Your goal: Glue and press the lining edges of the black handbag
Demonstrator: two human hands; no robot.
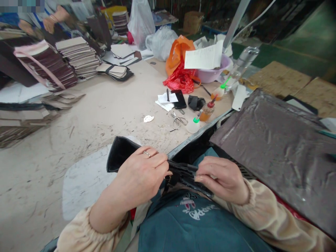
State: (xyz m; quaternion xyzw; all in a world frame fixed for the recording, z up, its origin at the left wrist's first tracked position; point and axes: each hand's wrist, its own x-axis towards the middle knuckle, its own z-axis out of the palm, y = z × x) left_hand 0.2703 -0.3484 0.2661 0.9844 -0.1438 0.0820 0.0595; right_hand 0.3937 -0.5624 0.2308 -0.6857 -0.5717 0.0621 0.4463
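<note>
A black leather-like piece (119, 152), folded and perhaps a wallet or small bag, is held at the table's edge in front of my apron. My left hand (145, 171) wraps round its middle, and a wide, flared end sticks out to the left. At the other end, my right hand (220, 176) is closed with thumb and fingers pinching a narrow black edge. Several thin black layers show between the two hands. The fingers of my left hand hide the centre of the piece. Under the flared end lies a pale sheet (86, 182) on the table.
Scissors (178, 120), small glue bottles (207, 111), a phone (179, 99) and a purple basin (210, 74) are ahead. Stacked panels (78, 56) stand left, near another person's hands (54, 21). A brown-covered surface (278, 147) is at right.
</note>
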